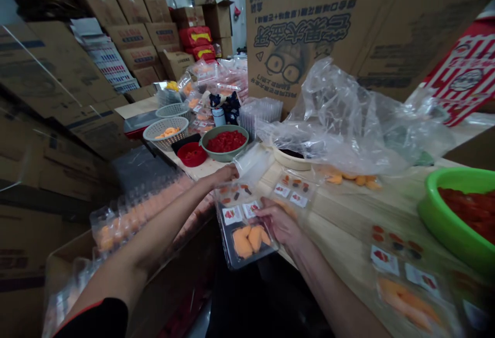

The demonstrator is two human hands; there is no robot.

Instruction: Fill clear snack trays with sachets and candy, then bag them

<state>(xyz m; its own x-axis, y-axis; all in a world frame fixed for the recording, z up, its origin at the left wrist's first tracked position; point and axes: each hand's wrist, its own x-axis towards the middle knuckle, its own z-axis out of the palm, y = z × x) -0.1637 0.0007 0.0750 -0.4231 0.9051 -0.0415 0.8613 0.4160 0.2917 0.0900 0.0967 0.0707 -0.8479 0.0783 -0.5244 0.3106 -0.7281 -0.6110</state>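
My right hand point(281, 220) grips the right side of a clear plastic tray point(247, 227), its fingers over the edge. In the tray lie several orange pieces, two small printed labels and small red and dark pieces in the upper pockets. My left hand point(226, 174) reaches forward past the tray to a clear plastic sheet or stack of lids point(253, 163), with fingers curled at its near left edge; the fingertips are partly hidden. A similar filled tray point(296, 193) lies on the table just beyond my right hand.
A green bowl point(243, 147) and red bowl point(203, 157) hold red pieces. Another filled tray point(410, 281) and a bright green basin point(429, 214) are at right. Crumpled plastic point(348, 116) lies before a large carton point(328, 28). Filled packs point(135, 209) stand in a box at left.
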